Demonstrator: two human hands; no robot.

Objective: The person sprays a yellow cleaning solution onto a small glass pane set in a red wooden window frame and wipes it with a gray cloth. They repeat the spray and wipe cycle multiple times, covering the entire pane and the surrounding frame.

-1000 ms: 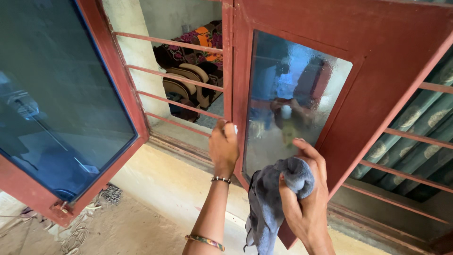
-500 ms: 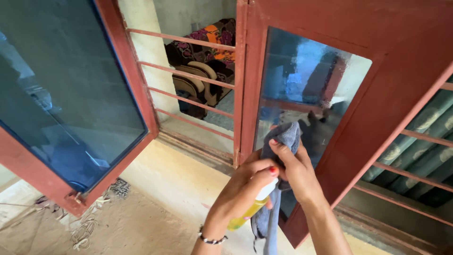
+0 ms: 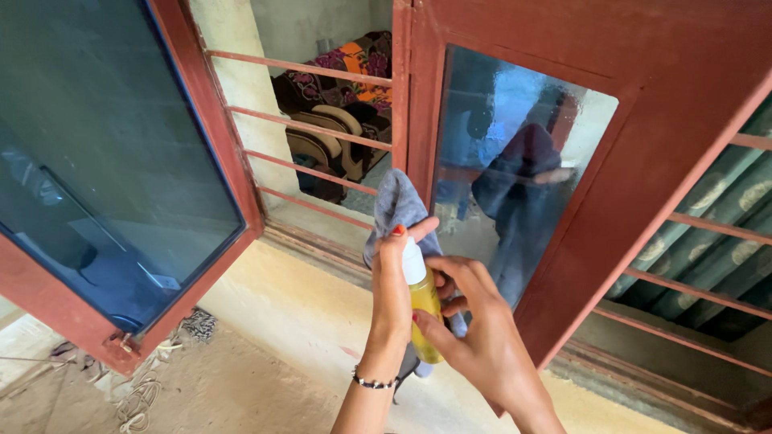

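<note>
Left fingers [image 3: 400,241]: curled on the cloth [image 3: 399,207], held up before the pane [image 3: 515,169].
Right hand [image 3: 474,329]: fingers wrapped round the yellow bottle [image 3: 423,299], touching the left hand [image 3: 392,293].
Around: red frame [image 3: 643,145], window bars [image 3: 314,120].

Both forearms are bare, with no sleeve reaching into view. The slim left hand [image 3: 392,293] has long fingers with nails painted red, one showing at the raised fingertip, and its wrist wears a thin beaded bracelet of small dark and silver-toned beads [image 3: 373,382] strung in a single row. The right hand [image 3: 474,333] has the same red polish, seen on one nail by the knuckles, and no ring, watch or band shows on the part of its wrist in view.
</note>
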